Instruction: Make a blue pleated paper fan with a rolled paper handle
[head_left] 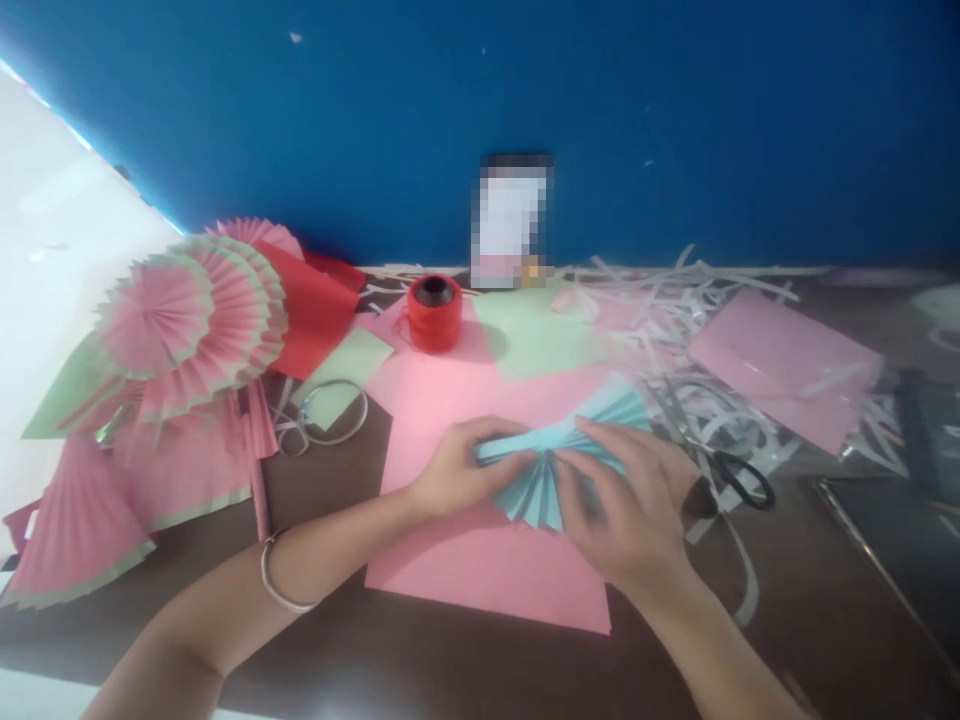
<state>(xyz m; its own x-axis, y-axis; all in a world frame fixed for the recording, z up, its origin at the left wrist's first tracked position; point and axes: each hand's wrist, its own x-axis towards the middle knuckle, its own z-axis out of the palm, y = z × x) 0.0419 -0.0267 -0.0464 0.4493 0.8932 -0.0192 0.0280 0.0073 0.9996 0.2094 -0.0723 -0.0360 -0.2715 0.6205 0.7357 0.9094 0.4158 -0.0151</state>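
Forearms (225, 610) flank pink paper (480, 570); hands (469, 465) (634, 500) hold a blue fan (531, 490); strips (712, 412) crowd scissors (712, 457).

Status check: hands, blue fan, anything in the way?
Left hand pinching blue fan, right hand on it. Fan partly spread, above pink sheet. Scissors beside right hand, apparently not in the way.

Fan (536, 492): over sheets (487, 590), between left hand (459, 465) and right hand (637, 510)
Spool (435, 325): on sheets, behind fan
Rosettes (154, 320): left of spool
Scissors (724, 458): right of fan, among strips (757, 425)
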